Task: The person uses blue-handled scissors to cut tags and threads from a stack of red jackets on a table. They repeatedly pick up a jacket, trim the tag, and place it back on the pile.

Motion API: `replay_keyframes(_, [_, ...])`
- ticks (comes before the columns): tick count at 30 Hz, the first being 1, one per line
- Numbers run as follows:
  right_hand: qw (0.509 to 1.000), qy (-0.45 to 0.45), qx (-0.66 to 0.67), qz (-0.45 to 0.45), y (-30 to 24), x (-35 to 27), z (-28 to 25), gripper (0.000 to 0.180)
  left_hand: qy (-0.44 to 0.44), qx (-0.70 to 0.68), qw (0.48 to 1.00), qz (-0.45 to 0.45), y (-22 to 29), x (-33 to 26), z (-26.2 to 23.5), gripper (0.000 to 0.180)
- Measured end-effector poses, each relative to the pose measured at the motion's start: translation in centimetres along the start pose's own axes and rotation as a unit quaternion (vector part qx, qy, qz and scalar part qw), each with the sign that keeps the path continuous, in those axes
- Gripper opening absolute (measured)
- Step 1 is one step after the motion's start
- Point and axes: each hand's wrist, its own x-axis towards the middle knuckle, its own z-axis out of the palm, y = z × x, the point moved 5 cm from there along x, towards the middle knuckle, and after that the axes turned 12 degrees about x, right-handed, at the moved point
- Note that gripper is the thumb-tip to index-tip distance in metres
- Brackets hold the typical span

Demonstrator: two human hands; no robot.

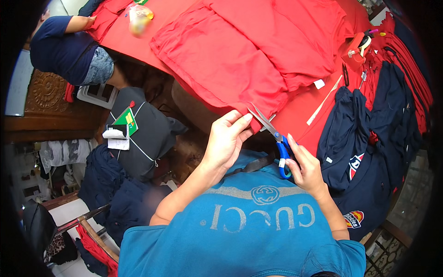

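Observation:
My left hand (226,138) pinches the near edge of a red garment (249,51) between thumb and fingers. In my right hand (304,168) is a pair of scissors (278,137) with blue handles. Their blades are parted and point up and left, with the tips beside the fabric edge just right of my left fingertips. Whether the blades touch the cloth I cannot tell. The garment spreads across the table away from me, with a small white tag (319,84) on its right part.
Navy garments (346,134) hang over the table's right side. A tape measure strip (323,107) and a red holder of small tools (355,51) lie nearby. A tied black bundle (138,138) stands left. Another person (69,51) handles red cloth at far left, near a plastic bag (138,19).

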Motion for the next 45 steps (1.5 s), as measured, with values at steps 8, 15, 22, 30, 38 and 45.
replay_keyframes(8, [0.998,-0.011,0.037,0.049,0.4,-0.8,-0.2,0.055,-0.001,0.001,1.000,-0.004,-0.2,-0.3,0.1,0.014])
replay_keyframes(15, [0.998,-0.023,0.043,0.045,-0.3,0.2,0.0,0.055,0.009,0.066,0.998,0.013,-0.1,-0.4,-0.1,0.021])
replay_keyframes(22, [0.983,-0.027,0.143,0.114,1.1,0.0,0.2,0.054,0.026,0.062,0.998,0.017,0.0,-0.5,0.2,0.012])
replay_keyframes(30, [0.983,-0.042,0.149,0.095,0.6,0.6,0.2,0.048,0.015,0.144,0.989,0.005,-0.9,-0.4,-1.2,0.030])
replay_keyframes(38, [0.920,0.014,0.337,0.200,1.8,0.0,0.2,0.053,-0.006,0.077,0.997,0.012,-0.6,-0.4,-0.9,0.030])
replay_keyframes(45, [1.000,-0.017,-0.010,0.017,0.8,-0.7,0.1,0.059,-0.013,-0.052,0.998,-0.011,-0.6,0.4,-1.5,0.018])
